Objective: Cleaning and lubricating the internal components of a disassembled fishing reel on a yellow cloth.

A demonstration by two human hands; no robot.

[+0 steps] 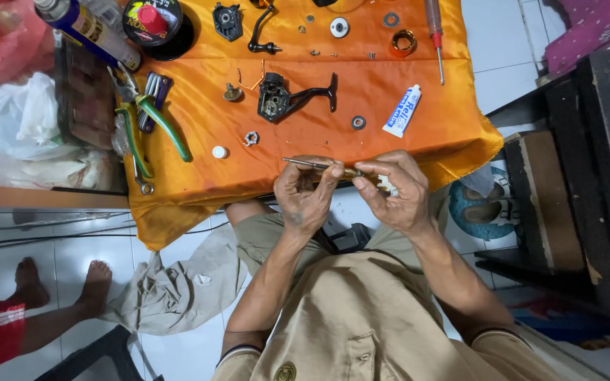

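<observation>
Pinching a thin metal shaft (pixel 312 165), both hands' fingers (pixel 333 171) closed, apparently

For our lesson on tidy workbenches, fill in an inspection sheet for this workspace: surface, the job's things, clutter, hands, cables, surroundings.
Surface: orange cloth draped over a low table, greasy spots.
Job's things: thin metal shaft held in both hands; black reel body with its crank on the cloth.
Clutter: green-handled pliers, white tube, red screwdriver, washers and screws scattered.
Hands: left hand and right hand both pinch the shaft.
Cables: thin cables across the floor tiles.
Surroundings: another person's bare feet, grey rag, plastic bags.
</observation>
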